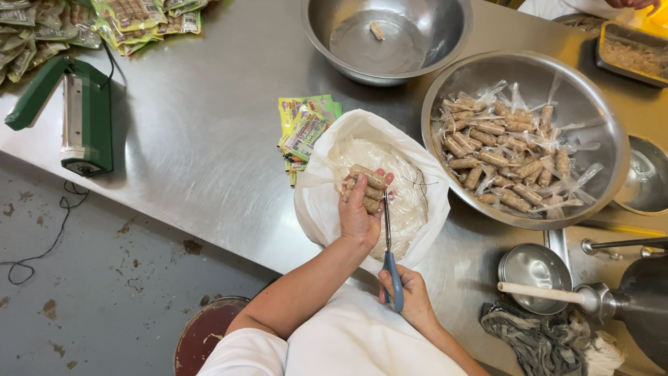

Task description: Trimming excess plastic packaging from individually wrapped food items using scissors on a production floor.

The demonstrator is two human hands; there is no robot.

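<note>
Scissors, blue handles, sit in the right hand, fingers through the loops, at the near edge of the steel table; blades look shut, pointing up beside the left hand. That hand is curled tight round a fistful of wrapped brown rolls over a white bag. Blade tips are right by the thumb, so a nick looks possible, or a roll slipping out. Farther right, a big bowl of rolls; an almost empty bowl at the far edge.
</note>
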